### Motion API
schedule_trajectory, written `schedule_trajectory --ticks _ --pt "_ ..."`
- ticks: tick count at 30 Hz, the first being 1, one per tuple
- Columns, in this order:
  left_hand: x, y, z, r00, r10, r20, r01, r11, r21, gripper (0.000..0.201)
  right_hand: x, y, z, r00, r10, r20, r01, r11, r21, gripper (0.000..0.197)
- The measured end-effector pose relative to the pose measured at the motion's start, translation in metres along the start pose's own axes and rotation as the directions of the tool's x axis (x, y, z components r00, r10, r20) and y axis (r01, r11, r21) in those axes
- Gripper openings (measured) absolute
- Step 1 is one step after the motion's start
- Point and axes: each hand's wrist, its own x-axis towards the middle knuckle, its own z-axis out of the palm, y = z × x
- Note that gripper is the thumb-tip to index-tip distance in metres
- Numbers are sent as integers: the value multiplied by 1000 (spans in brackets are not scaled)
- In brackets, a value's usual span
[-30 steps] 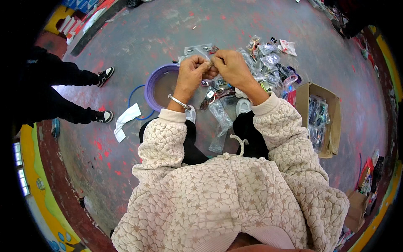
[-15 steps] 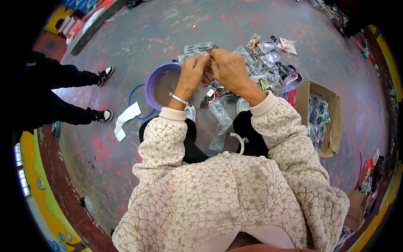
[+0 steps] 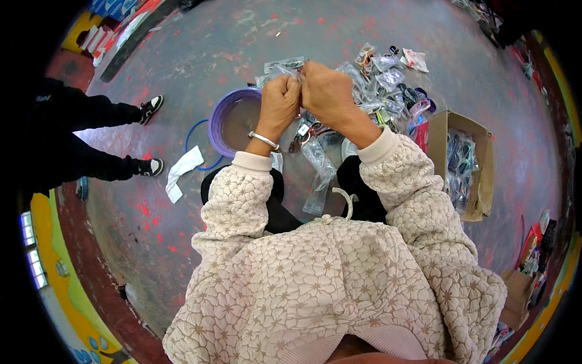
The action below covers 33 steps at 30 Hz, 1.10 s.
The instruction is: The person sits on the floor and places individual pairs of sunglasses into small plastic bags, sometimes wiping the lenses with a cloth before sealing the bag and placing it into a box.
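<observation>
My left hand, with a silver bangle at the wrist, is closed in a fist. Clear plastic, apparently a bag, shows above its fingers. My right hand is closed too, pressed close beside the left; what its fingers hold is hidden behind its back. Just beyond the hands lies a clear packet on the floor. Under the wrists, between my feet, are eyeglasses and a long clear plastic sleeve. To the right spreads a pile of glasses in clear bags.
A purple basin of murky water stands left of my hands, with a blue hoop and white cloth beside it. On the right sits an open cardboard box of bagged glasses. Another person's legs are at far left.
My fists have drawn tighter together, and the right has turned with its back more toward me. More clear plastic now shows above the left hand.
</observation>
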Motion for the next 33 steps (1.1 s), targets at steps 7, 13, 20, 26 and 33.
schedule_trajectory --ticks 7,13,20,26,33 --pt "-11 7 3 994 -70 -84 84 981 176 27 18 25 0 976 174 -134 -189 975 -112 12" --pt "-6 -7 -20 980 78 -182 32 846 532 18 9 12 22 996 89 -12 -90 995 -51 7" --pt "-10 -7 -17 929 -319 -188 307 948 -88 43 -3 -9 16 957 -274 98 258 955 148 17" --pt "-7 29 -39 950 -291 118 289 957 27 50 5 10 17 997 -21 -70 37 973 228 13" --pt "-8 35 -90 796 -509 329 601 732 -321 42 14 -2 -6 965 237 111 -255 763 594 20"
